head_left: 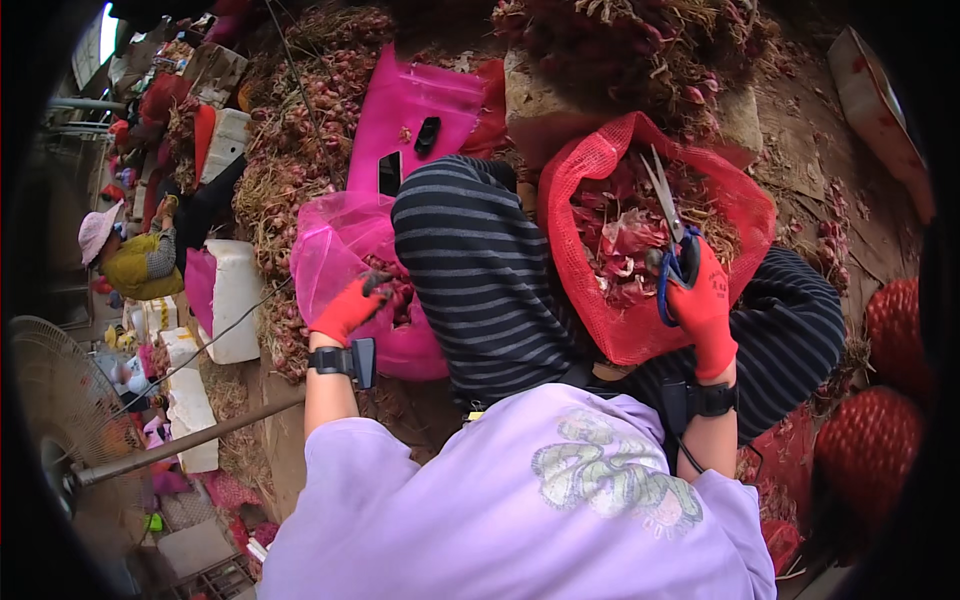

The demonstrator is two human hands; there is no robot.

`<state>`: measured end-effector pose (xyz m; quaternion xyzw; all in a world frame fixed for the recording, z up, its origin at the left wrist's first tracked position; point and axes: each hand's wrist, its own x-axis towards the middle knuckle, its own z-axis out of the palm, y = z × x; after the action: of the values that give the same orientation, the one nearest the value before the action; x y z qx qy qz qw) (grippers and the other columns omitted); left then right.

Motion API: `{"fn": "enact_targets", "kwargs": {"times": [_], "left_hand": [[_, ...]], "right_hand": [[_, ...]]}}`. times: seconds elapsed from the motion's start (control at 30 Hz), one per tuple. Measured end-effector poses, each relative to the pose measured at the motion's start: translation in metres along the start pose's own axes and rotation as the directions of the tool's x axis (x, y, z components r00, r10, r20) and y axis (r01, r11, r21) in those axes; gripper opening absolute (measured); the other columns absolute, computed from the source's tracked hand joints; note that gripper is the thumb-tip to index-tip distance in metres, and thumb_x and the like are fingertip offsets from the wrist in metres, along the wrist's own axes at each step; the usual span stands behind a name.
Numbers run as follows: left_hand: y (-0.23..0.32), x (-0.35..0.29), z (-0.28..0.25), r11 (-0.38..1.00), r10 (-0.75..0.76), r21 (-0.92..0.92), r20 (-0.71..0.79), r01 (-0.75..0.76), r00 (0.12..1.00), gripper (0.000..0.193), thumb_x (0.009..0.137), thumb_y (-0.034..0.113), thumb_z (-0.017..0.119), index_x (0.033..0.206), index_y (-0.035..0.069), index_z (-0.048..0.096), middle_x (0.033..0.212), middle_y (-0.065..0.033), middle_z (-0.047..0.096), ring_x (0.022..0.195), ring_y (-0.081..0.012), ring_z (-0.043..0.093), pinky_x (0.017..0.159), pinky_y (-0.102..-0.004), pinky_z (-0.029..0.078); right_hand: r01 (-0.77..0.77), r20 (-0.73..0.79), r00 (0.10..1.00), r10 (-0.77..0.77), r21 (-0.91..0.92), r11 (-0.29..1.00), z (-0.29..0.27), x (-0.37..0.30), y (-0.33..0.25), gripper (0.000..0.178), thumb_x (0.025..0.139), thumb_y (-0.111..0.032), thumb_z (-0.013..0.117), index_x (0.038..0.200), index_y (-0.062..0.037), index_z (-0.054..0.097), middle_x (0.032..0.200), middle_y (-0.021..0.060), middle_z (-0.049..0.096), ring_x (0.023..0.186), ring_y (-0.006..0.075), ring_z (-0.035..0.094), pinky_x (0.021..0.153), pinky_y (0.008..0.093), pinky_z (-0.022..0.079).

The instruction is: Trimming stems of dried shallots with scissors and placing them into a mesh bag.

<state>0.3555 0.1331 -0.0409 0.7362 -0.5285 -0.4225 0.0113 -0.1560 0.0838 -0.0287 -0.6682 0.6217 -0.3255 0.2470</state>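
Brown ground [815, 125], littered with dry skins and straw, in a crowded, dim work area. Our right grip [700, 297], red-gloved, is closed on scissors [668, 208]: blue handles in the fist, blades up and slightly parted. The scissors sit over the mouth of a red mesh bag [567, 205], which rests against our crossed legs in striped trousers [475, 250] and contains papery purple skins [615, 235] and dry stalks.

Our left grip [350, 305], gloved alike with darkened fingertips, is at the opening of a pink mesh bag [325, 235] beside our left knee. Its fingers are partly bent by reddish bulbs [402, 303] in that bag; we cannot tell whether they hold one. We note black devices strapped on both wrists.

Just beyond the pink bag, a phone [389, 174] and a small black object [427, 136] lie on a bright pink sheet [440, 95]. Left of these runs a long heap of bulbs with stalks [285, 150]; another heap [630, 55] rises ahead of us. Filled red sacks [870, 450] are on our right. Farther left: white foam boxes [235, 300], a fan [80, 390] and a seated co-worker [150, 265] in a pink hat.
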Motion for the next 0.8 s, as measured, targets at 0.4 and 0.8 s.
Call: {"fn": "enact_targets", "kwargs": {"times": [0.4,0.8], "left_hand": [[-0.010,-0.038,0.062,0.812,-0.304,0.579,0.528,-0.075,0.793,0.042,0.082,0.035,0.051,0.112,0.005,0.057,0.107,-0.0179,0.061,0.099,-0.0295,0.058,0.084,-0.0375,0.045],[0.303,0.023,-0.086,0.667,0.714,0.440,-0.149,-0.600,0.684,0.027,0.083,0.021,0.061,0.104,0.005,0.060,0.094,-0.0108,0.064,0.088,-0.0204,0.060,0.079,-0.0313,0.045]], "right_hand": [[-0.072,-0.057,0.996,0.062,-0.193,0.979,-0.019,-0.005,0.007,0.040,0.074,-0.033,0.064,0.101,-0.0046,0.053,0.094,0.0157,0.058,0.087,0.0336,0.057,0.074,0.0399,0.046],[-0.048,-0.020,0.999,0.044,-0.562,0.826,-0.104,0.039,-0.023,0.052,0.064,-0.032,0.074,0.104,-0.0061,0.051,0.098,0.0114,0.058,0.093,0.0277,0.057,0.081,0.0379,0.044]]}}
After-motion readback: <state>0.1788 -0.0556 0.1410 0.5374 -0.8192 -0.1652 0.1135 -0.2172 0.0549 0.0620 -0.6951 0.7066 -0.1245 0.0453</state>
